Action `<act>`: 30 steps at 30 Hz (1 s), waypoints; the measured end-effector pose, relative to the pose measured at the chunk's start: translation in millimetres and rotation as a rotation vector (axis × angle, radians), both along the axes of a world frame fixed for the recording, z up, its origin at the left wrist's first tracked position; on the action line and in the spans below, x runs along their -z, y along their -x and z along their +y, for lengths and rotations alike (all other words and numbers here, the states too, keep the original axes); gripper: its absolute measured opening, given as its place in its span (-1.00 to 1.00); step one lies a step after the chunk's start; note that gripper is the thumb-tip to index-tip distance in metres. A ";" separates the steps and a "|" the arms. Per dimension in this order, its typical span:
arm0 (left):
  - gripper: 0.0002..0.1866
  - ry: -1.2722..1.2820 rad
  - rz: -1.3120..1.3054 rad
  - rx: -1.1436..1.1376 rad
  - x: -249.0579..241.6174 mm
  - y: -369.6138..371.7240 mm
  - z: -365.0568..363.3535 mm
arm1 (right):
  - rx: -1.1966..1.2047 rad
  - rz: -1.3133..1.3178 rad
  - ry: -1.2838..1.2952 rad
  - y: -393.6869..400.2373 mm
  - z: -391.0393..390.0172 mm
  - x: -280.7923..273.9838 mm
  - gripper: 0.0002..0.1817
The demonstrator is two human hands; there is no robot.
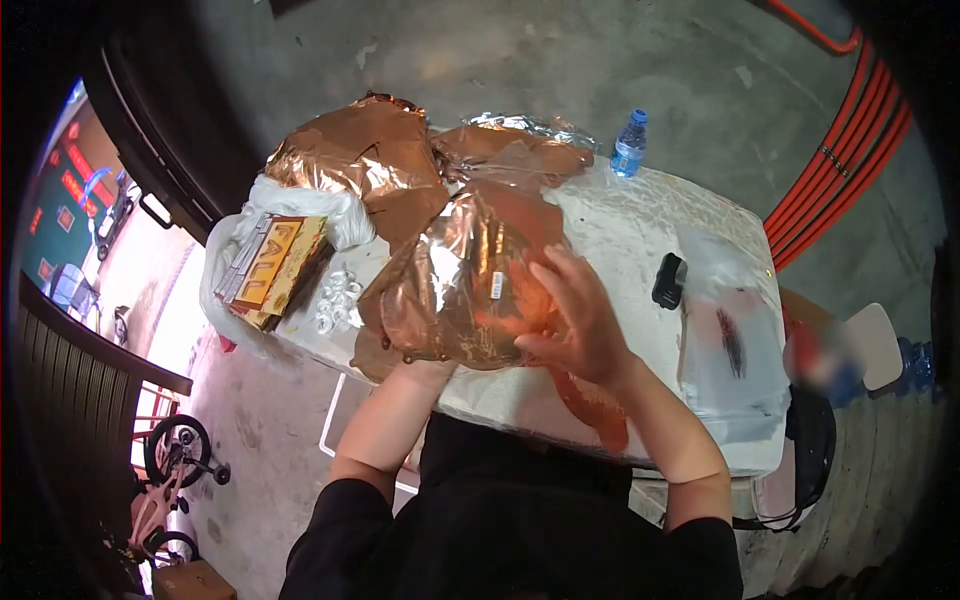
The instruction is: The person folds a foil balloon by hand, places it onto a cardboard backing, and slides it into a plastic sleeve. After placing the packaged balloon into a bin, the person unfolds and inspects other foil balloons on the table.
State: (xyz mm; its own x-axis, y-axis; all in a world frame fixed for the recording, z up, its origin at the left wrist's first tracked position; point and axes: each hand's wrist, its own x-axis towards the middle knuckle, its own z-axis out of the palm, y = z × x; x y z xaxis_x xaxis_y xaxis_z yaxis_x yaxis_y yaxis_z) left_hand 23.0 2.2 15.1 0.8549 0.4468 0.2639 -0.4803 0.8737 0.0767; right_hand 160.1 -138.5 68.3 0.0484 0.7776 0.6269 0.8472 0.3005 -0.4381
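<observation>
A shiny, see-through copper-coloured film bag is in front of me at the table's near edge, with a small white label on it. My left hand reaches up to its lower side; only the wrist shows plainly and the fingers are hidden by the film. Inside or behind the film glows an orange shape I cannot make out. At the bag's right side is my right hand, its fingers stretched and spread, close to or touching the film. Below that hand an orange-brown translucent strip hangs over the table edge.
More copper film lies at the back of the white-covered table. On the left are a FALL box, white plastic and small white rolls. A water bottle, black object and clear bags are right.
</observation>
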 end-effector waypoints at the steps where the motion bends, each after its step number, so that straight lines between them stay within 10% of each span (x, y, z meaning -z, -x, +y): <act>1: -0.43 -0.055 0.025 -0.022 1.8 -4.3 0.7 | 0.004 -0.064 0.002 6.5 3.0 -2.4 -0.32; 13: -0.42 -0.684 0.383 -0.417 27.2 -23.9 13.0 | 0.015 -0.434 0.007 7.9 21.8 16.2 -0.64; 22: -0.40 -1.148 0.647 -0.585 31.5 -14.1 30.8 | -0.007 -0.347 -0.002 -4.4 18.3 11.3 -0.32; 28: -0.34 -0.878 0.304 -0.558 7.0 -0.9 16.1 | 0.032 -0.206 0.101 -16.3 13.8 11.3 -0.09; 30: -0.24 0.191 0.227 0.026 -23.7 6.9 5.7 | 0.076 -0.180 0.124 -17.3 11.5 15.3 -0.14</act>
